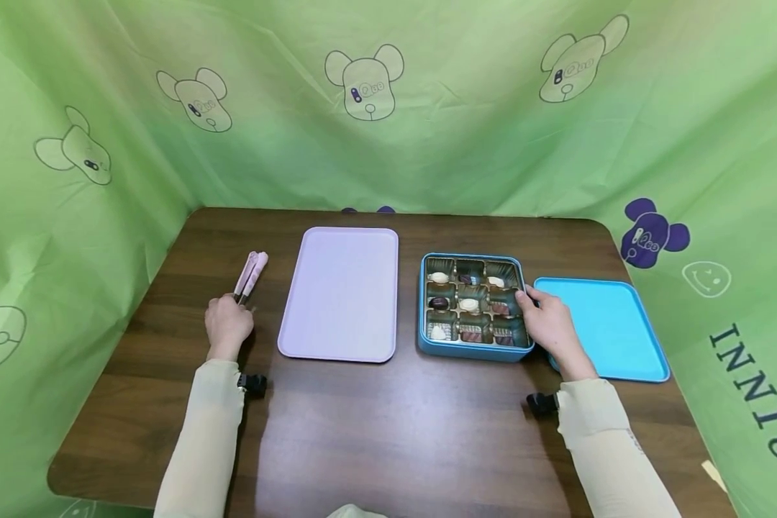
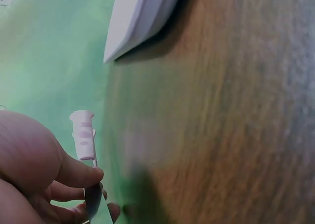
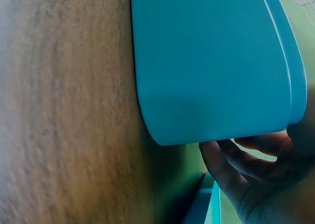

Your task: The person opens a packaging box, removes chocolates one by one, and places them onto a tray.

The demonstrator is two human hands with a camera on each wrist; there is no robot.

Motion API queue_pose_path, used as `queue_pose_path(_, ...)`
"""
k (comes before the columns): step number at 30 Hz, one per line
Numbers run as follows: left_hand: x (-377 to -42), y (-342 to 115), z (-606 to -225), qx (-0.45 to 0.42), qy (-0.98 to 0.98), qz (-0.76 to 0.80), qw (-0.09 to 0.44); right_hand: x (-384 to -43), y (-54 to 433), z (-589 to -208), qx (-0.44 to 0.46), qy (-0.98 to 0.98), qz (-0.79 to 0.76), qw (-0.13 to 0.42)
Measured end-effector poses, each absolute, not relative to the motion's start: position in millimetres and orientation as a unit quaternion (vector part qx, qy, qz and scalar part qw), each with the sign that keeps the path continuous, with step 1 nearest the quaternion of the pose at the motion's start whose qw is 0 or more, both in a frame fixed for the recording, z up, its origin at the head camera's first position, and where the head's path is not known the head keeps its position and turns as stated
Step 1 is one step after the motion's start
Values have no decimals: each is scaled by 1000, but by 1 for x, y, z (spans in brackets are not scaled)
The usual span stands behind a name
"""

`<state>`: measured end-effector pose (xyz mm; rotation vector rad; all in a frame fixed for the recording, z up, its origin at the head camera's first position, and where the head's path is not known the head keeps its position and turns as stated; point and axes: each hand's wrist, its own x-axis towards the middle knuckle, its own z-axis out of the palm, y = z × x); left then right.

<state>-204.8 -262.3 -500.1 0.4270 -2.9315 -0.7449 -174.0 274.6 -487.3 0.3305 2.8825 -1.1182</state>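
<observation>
My left hand (image 1: pixel 228 327) grips a pair of tongs (image 1: pixel 252 272) by its metal part, left of the lilac tray. The pale pink tips (image 2: pixel 84 135) point away from the hand, toward the back of the table. At the right, my right hand (image 1: pixel 549 320) holds a blue box (image 1: pixel 475 351) by its right wall, the thumb over the rim and the fingertips (image 3: pixel 211 150) against the outside. A dark divided insert inside carries chocolates (image 1: pixel 469 305), some white, some dark, one or more to a compartment.
A lilac tray (image 1: pixel 339 295) lies flat between the tongs and the box. The light blue lid (image 1: pixel 605 327) rests to the right of the box, partly behind the right hand. A green printed curtain (image 1: pixel 285 158) borders the wooden table (image 1: pixel 337 417) at the back and sides.
</observation>
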Motion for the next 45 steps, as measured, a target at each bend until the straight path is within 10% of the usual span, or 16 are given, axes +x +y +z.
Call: queue_pose_path(45,-196,-224,-470,116,-933,-258,222,-173,275,-493,87,933,-348,-15)
